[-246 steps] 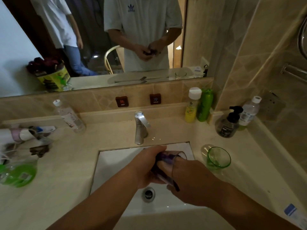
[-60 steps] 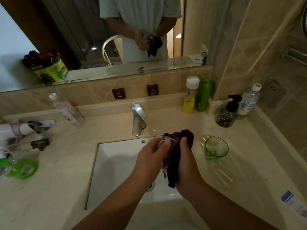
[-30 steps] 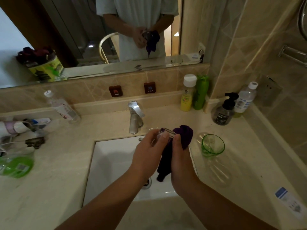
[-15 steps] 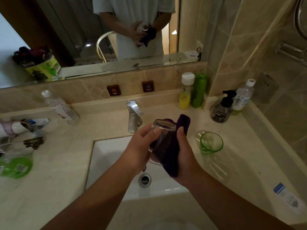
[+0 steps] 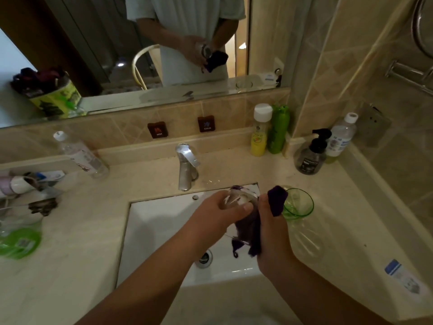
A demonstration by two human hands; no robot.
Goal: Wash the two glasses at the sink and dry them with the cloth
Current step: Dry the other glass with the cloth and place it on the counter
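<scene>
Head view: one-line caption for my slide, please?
Over the sink, left hand grips a clear glass while right hand wipes it with a purple cloth.

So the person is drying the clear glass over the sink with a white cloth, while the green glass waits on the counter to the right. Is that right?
Not quite: the cloth is dark purple, not white, as the head view shows. The rest holds: the left hand grips the clear glass over the sink, the right hand holds the cloth, and the green glass stands on the counter to the right.
</scene>
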